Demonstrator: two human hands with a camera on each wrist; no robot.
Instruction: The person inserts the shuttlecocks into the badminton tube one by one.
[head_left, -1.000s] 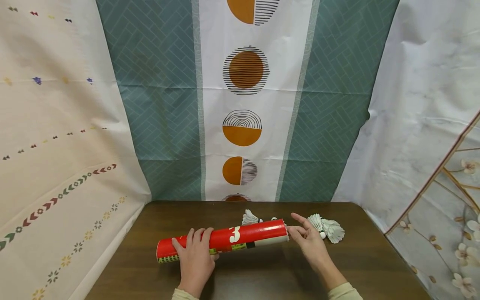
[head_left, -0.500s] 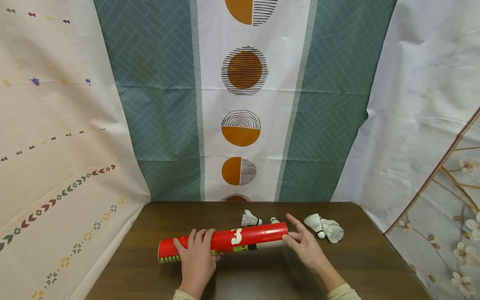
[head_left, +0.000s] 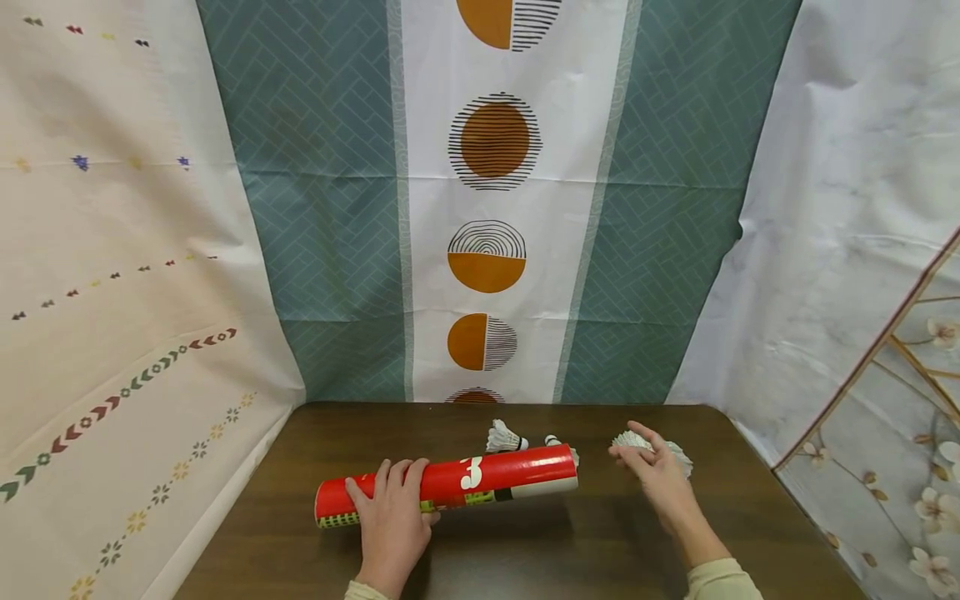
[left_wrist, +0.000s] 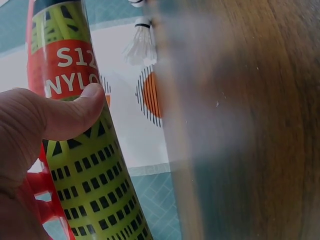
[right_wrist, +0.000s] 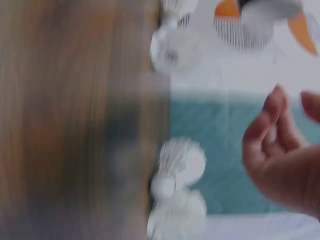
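My left hand (head_left: pixel 393 529) grips a red shuttlecock tube (head_left: pixel 517 468) around its left part, and the tube slopes slightly up to the right over the table. In the left wrist view the thumb (left_wrist: pixel 75 112) lies across the tube's green, patterned side (left_wrist: pixel 90 175). My right hand (head_left: pixel 663 487) is in the air right of the tube, holding nothing, its fingers loosely bent. Behind it, partly covered, lie two white shuttlecocks; one (head_left: pixel 633 440) shows its feathers beside the other (head_left: pixel 681 457). The right wrist view is blurred but shows this shuttlecock pair (right_wrist: pixel 182 162).
Behind the tube lies a shuttlecock (head_left: pixel 504 437) on its side, and another (head_left: pixel 552 439) is mostly hidden by the tube's right end. The dark wooden table (head_left: pixel 337 433) ends at a patterned cloth backdrop (head_left: pixel 337 250), with cloths hanging on both sides.
My right hand has left the tube's right end and moved right toward the two shuttlecocks. The left hand and tube stay almost in place.
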